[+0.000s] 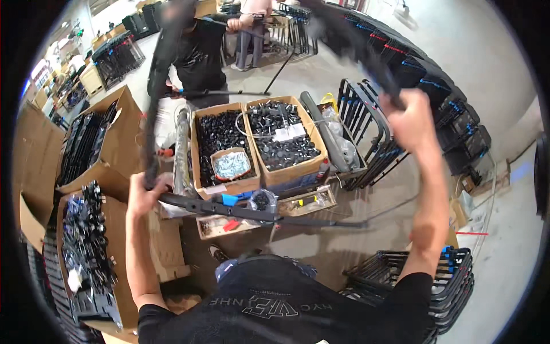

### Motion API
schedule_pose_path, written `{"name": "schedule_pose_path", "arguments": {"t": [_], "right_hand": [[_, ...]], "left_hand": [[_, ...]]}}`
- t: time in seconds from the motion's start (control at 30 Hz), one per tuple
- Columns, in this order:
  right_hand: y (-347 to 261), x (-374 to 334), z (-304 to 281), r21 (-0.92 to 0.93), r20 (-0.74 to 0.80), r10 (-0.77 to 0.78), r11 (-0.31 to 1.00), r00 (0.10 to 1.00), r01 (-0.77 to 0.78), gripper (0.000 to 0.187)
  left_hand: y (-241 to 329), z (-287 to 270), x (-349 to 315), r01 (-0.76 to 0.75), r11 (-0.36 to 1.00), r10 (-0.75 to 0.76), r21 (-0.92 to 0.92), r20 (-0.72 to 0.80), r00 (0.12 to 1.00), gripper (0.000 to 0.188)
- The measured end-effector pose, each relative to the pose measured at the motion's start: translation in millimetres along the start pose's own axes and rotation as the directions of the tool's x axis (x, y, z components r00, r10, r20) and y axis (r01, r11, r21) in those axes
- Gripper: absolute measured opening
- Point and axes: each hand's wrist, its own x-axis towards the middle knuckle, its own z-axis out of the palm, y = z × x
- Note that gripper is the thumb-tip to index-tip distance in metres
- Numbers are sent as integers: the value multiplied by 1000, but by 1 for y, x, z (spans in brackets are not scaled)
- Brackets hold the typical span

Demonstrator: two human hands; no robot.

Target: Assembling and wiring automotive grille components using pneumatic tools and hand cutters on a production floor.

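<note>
A black tubular frame [246, 213] is held up in front of me. Its bars rise blurred past the upper edge, and one bar crosses low above the workbench. My left hand [146, 198] is closed around a corner at the lower left. On the far side, my right hand [409, 120], smeared a little by motion, grips the right-hand bar. Beyond the frame stand two cardboard boxes of small black parts [226, 132] and black knob-like pieces [286, 150]. A small carton of silvery pieces [232, 165] rests in the left box. A black power tool [281, 113] lies over the right box.
Across the bench a person in black [197, 69] handles another dark frame. Black frames are stacked at right [366, 123] and lower right [458, 286]. Open cartons of black parts [86, 246] stand at my left. A wooden tray [309, 200] holds small tools.
</note>
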Motion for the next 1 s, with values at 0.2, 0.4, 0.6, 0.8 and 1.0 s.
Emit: {"name": "schedule_pose_path", "arguments": {"t": [0.2, 0.4, 0.6, 0.8, 1.0], "right_hand": [[-208, 108, -19, -295, -306, -400, 902, 864, 314, 27], [-265, 129, 97, -276, -292, -446, 886, 846, 371, 22], [-234, 29, 329, -189, 5, -308, 934, 951, 303, 14], [-246, -80, 458, 184, 329, -393, 918, 858, 351, 24], [-219, -112, 511, 269, 365, -442, 893, 819, 362, 23]], "left_hand": [[-87, -116, 120, -314, 927, 246, -207, -299, 922, 22], [-170, -148, 259, -374, 924, 304, -73, -452, 839, 20], [-335, -143, 223, 244, 524, -368, -816, 41, 929, 55], [-315, -121, 139, 640, 440, -730, -629, 164, 663, 64], [-343, -51, 150, 623, 773, -615, -119, 101, 782, 34]]}}
